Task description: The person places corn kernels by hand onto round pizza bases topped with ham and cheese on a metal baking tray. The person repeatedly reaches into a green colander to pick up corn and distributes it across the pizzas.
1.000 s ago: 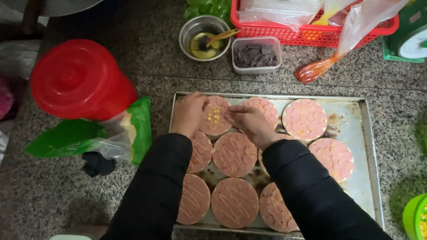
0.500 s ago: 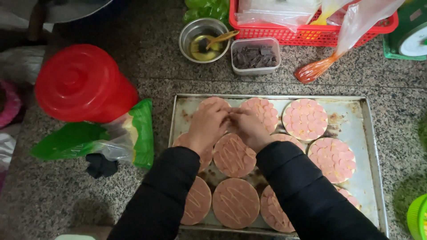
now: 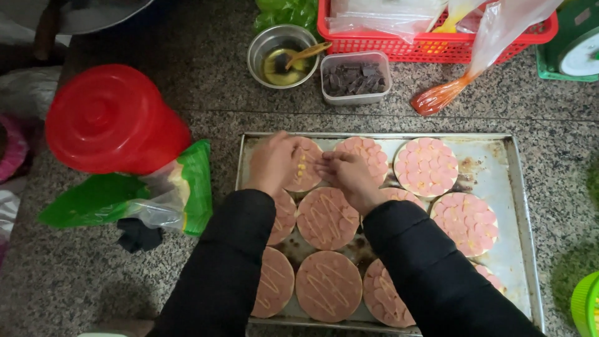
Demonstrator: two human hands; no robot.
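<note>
Near the tray's (image 3: 518, 187) far edge, both hands (image 3: 274, 162) (image 3: 349, 175) touch one round (image 3: 306, 165).

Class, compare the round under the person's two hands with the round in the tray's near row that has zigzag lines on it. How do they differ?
The round under the hands sits in the far row of the tray; the zigzag round sits in the near row. The first carries yellow kernels; the second carries only pale sauce lines. The left hand and right hand touch the first; the second lies untouched. Both are flat, pink and similar in size.
</note>
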